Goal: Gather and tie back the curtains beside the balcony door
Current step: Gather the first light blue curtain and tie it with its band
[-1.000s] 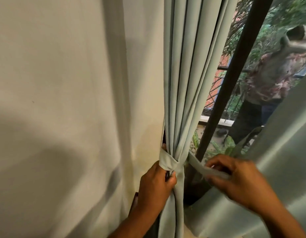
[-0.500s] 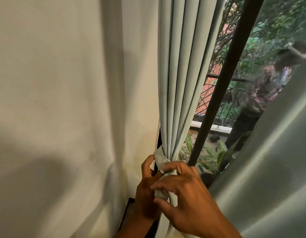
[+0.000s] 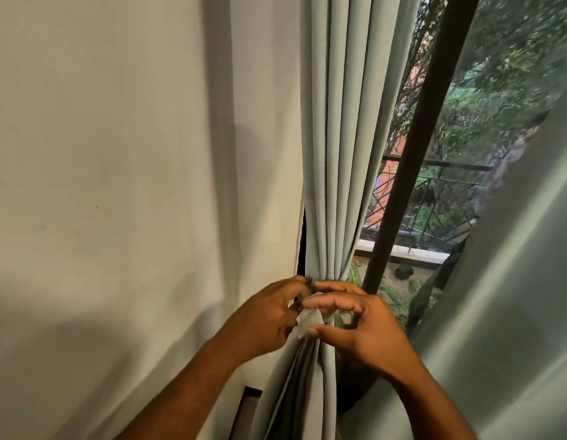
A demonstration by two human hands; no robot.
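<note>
The curtain (image 3: 331,154) hangs in tight folds between the wall (image 3: 117,154) and the dark door frame (image 3: 415,154), pinched to a waist where both hands meet. The left hand (image 3: 264,319) curls its fingers round the bunch and the tie (image 3: 308,319), probably to keep the folds from spreading. The right hand (image 3: 360,327) pinches the tie's pale end between thumb and fingers, seemingly to fasten it. A second curtain (image 3: 514,312) hangs loose at the right, not yet tied.
</note>
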